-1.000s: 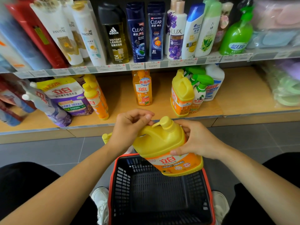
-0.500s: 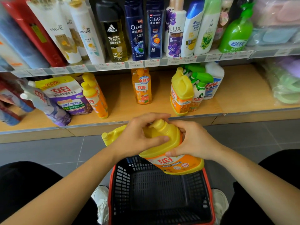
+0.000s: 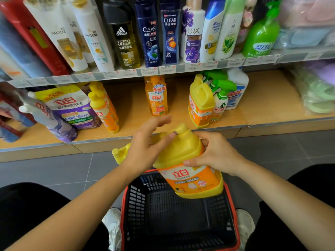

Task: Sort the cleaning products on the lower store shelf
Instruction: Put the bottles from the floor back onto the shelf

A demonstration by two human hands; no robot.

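Observation:
A big yellow detergent jug (image 3: 183, 156) with an orange label hangs tilted over the basket (image 3: 123, 205). My right hand (image 3: 215, 154) grips its right side. My left hand (image 3: 148, 145) is at the jug's left shoulder, fingers straight and blurred above it, thumb touching near the cap. A second yellow cap (image 3: 119, 154) pokes out from behind my left hand; what bears it is hidden. On the lower shelf (image 3: 268, 98) stand a matching yellow jug (image 3: 200, 102), an orange dish-soap bottle (image 3: 156, 98), a pair of yellow-orange bottles (image 3: 104, 109) and a detergent pouch (image 3: 67, 105).
A green trigger spray (image 3: 220, 104) and a white bottle (image 3: 236, 89) crowd the shelf jug's right side. The upper shelf (image 3: 163, 70) holds shampoo bottles. Bagged green goods (image 3: 315, 95) sit far right. The black, red-rimmed basket stands on the grey floor between my shoes.
My left hand was curled over the jug's handle; its fingers have now lifted and straightened. The jug has tilted slightly and sits a little lower. My right hand keeps its grip.

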